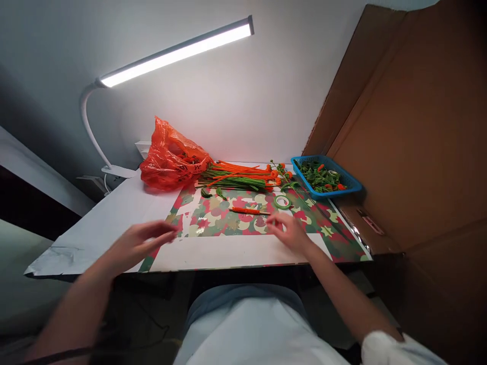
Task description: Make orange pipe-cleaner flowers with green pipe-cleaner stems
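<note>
My left hand [139, 242] hovers blurred over the near left of the patterned mat [335, 230], fingers apart and empty. My right hand [289, 230] rests on the mat near the middle, fingers loosely spread, holding nothing. Just beyond its fingertips lies an orange-wrapped stick [247, 210], and a roll of green tape [282, 202] sits a little farther right. A bundle of orange and green pipe cleaners [238, 176] lies along the back of the mat.
An orange plastic bag [171, 157] sits at the back left. A blue basket [327, 176] of green and orange pieces stands at the back right. A cardboard wall [411, 126] closes the right side. A desk lamp [175, 53] arches overhead.
</note>
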